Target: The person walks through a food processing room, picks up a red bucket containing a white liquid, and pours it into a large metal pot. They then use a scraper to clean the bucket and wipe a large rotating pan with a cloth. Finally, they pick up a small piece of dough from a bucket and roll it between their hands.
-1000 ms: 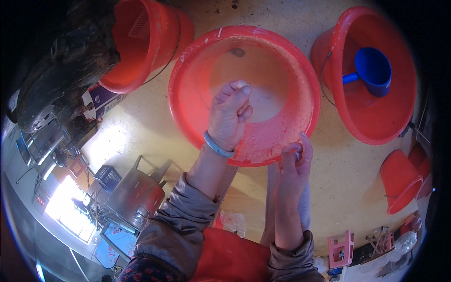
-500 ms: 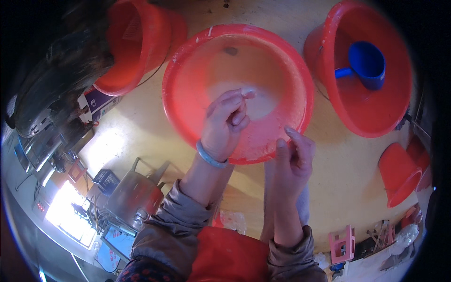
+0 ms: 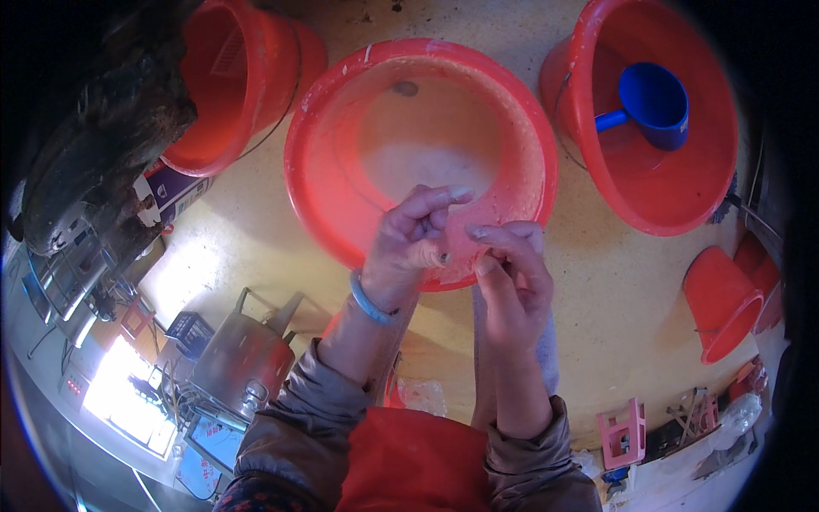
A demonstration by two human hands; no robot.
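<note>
Both of my hands hover over the near rim of a large red basin (image 3: 328, 226), with pale smears on its rim and wall. My left hand (image 3: 414, 235), with a light blue bangle on the wrist, has its index finger stretched out and apart from the thumb. Close to its right, my right hand (image 3: 516, 282) has curled fingers, and its thumb and index tips stand slightly apart. I make out nothing held in either hand. The basin's bottom looks pale brown, with a small dark grey spot (image 3: 405, 88) near the far side.
At the right a red bucket (image 3: 580, 128) holds a blue dipper (image 3: 653, 98). Another red bucket (image 3: 281, 77) stands at the far left. A metal pot (image 3: 243, 350) sits lower left. Smaller red buckets (image 3: 717, 299) and a pink stool (image 3: 623, 435) lie along the right side.
My left hand has drawn nearer and its thumb and index finger have parted. My right hand has moved left, closer to it. The whole view has shifted slightly.
</note>
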